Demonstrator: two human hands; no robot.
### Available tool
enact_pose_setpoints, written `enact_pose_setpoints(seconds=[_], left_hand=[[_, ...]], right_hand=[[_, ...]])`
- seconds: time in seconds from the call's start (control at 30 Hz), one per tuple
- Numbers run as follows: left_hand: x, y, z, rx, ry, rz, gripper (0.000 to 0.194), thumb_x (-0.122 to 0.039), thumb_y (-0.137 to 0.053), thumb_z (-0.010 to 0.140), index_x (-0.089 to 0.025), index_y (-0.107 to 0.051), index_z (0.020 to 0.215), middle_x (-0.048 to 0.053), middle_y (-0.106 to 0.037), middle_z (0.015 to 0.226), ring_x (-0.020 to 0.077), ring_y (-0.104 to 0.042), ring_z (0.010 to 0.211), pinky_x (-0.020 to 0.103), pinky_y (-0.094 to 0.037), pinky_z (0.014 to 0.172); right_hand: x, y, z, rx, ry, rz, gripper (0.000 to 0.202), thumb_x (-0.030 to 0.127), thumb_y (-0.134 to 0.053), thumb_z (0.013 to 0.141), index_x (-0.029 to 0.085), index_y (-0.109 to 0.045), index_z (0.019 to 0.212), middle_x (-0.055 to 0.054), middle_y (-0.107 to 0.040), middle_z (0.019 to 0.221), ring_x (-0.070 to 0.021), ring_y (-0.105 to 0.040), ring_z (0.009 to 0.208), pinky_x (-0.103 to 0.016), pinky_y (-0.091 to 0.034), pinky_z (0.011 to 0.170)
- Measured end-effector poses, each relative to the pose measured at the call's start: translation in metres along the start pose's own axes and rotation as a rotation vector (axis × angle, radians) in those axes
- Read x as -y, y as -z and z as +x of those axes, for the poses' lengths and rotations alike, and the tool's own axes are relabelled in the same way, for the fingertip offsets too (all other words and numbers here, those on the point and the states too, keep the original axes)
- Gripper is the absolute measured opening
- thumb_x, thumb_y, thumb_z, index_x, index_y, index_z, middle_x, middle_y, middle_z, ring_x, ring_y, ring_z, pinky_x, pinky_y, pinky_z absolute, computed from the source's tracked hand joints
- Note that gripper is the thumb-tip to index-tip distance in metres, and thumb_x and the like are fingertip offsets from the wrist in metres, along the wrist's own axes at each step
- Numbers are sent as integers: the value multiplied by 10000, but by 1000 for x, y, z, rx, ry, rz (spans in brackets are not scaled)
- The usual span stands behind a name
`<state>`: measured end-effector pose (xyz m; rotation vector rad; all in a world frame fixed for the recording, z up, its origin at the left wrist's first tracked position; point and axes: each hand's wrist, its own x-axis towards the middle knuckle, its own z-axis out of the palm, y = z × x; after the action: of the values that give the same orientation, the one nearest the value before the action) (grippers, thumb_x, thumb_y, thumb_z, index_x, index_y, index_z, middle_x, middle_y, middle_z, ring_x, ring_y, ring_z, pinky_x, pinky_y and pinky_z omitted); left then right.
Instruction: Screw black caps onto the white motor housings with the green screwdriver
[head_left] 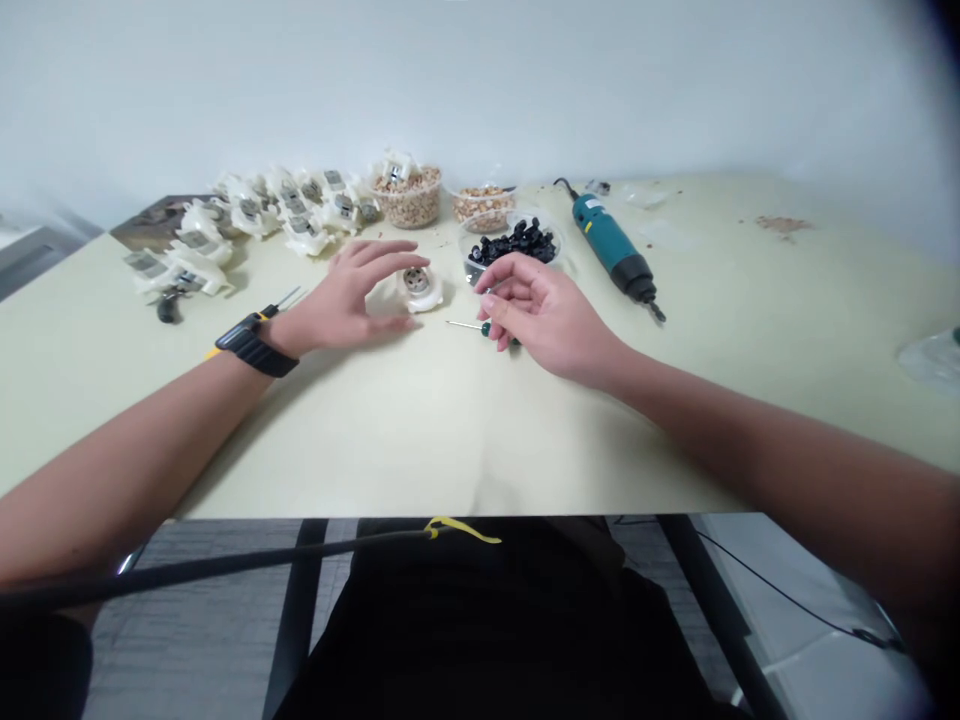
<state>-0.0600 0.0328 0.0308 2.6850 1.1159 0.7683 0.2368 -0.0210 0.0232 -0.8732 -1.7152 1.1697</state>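
A round white part with a metal face (417,288) lies on the pale table (420,430). My left hand (360,298) is beside it on the left, thumb and fingers spread apart around its near side, holding nothing. My right hand (541,318) hovers to the right of the part with curled fingers, thumb and index fingertip together on something small that I cannot make out. Beneath the right hand lies a small screwdriver (466,325) with a green handle, partly hidden by the fingers. Just behind that hand sits a clear tub of black parts (525,240).
Several white assemblies (300,222) stand at the back left. Two tubs of small brownish pieces (411,205) (484,204) are at the back. A green power driver (611,240) lies right of centre. Another screwdriver (287,297) is near my left wrist. A plastic bag (930,360) lies far right.
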Motion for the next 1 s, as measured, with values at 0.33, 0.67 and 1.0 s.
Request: enact_pose_setpoints(seconds=[0.33, 0.67, 1.0], left_hand=[[14, -17, -1, -62, 73, 30, 811, -671, -817, 843, -184, -641, 1467, 136, -669, 1480, 370, -577, 1365, 514, -412, 1240], [7, -15, 1, 50, 79, 111, 857, -489, -748, 919, -167, -472, 1664, 220, -610, 1488, 365, -679, 1213, 538, -547, 1100], [4, -24, 5, -2, 1, 192, 709, -509, -717, 953, -231, -590, 1593, 154, -753, 1183, 302, -720, 986, 440, -571, 952]], right_hand=[[-2, 1, 1, -11, -3, -52, 124, 174, -625, 1033, 235, -580, 1131, 4, -583, 949, -92, -605, 686, -238, -541, 569], [2, 1, -1, 12, -63, -19, 204, 272, -726, 1007, 239, -572, 1136, 14, -636, 867, -101, -582, 598, -261, -515, 494], [1, 3, -1, 43, -105, 15, 186, 207, -753, 981, 229, -619, 1108, -9, -724, 881, -116, -636, 580, -282, -547, 513]])
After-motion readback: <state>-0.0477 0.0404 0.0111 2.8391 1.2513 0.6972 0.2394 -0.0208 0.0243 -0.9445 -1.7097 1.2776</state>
